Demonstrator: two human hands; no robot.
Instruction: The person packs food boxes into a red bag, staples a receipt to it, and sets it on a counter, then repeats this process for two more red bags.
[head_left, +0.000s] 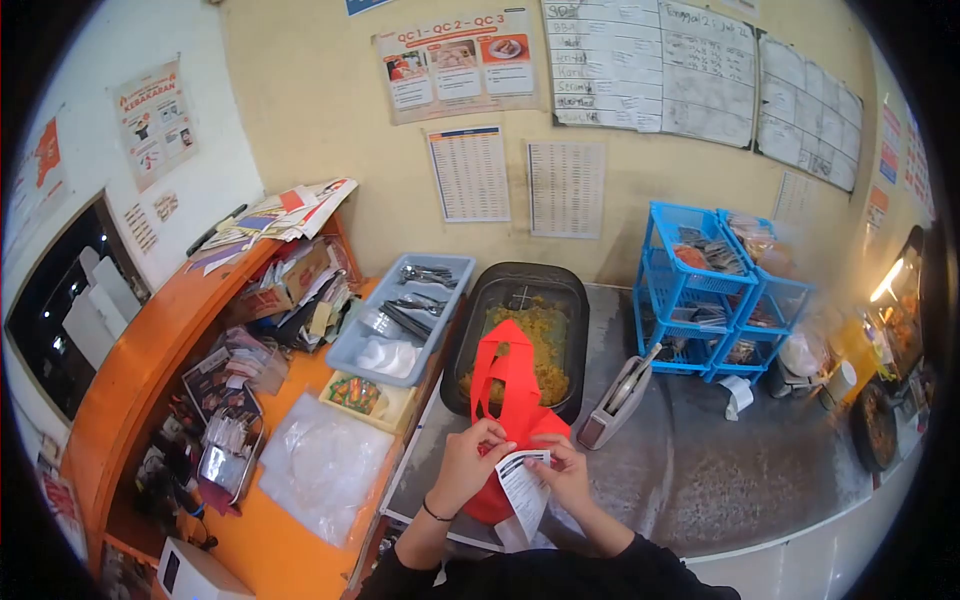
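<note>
A red cloth-like bag (pixel 505 365) with a loop handle stands in front of me, at the near edge of the dark tray. My left hand (pixel 467 465) is closed in a pinch on the bag's upper edge. In my right hand (pixel 562 472), the thumb and fingers grip a white printed receipt (pixel 524 490) at its top, against the bag. The paper hangs down the bag's front, its lower end curling. What is inside the bag is hidden.
A black tray (pixel 465 330) with yellowish food lies behind the bag. To its right sits a grey tape dispenser or stapler (pixel 618 402). Blue stacked baskets (pixel 655 270) hold packets. Left are a grey cutlery bin (pixel 440 330), a small yellow bin (pixel 395 405) and clear plastic bags (pixel 325 465).
</note>
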